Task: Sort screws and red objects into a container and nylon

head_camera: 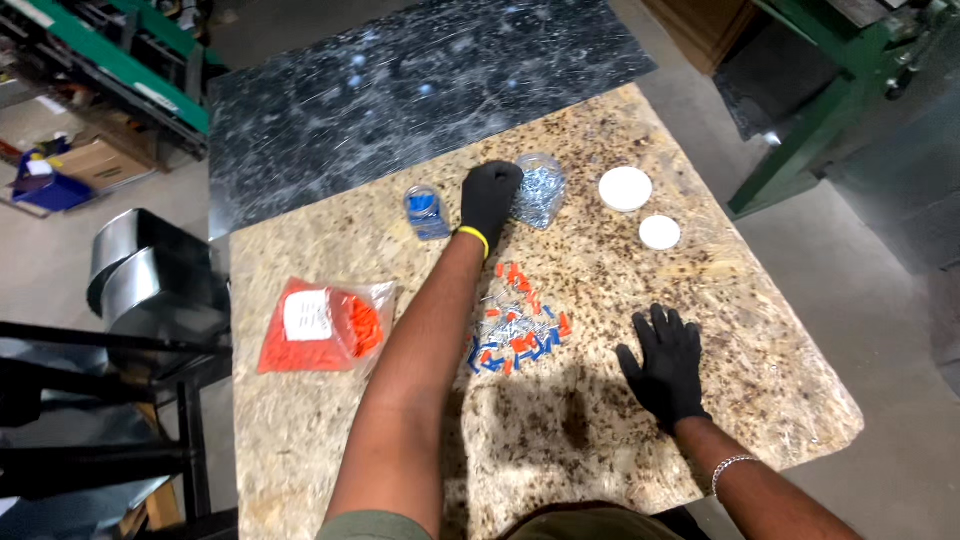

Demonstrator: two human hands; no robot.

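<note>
A speckled tan surface seen from above. Far left of the central pile, a clear bag of orange pieces lies flat, with a white rectangular label. Behind the pile stands a small clear jar holding blue pieces. The gloved left hand reaches past the pile, its fingers curled against a larger clear jar of silvery metal bits. The pile is loose orange and blue pieces. To its right, the gloved right hand rests flat, fingers spread. Two round white lids lie beyond.
</note>
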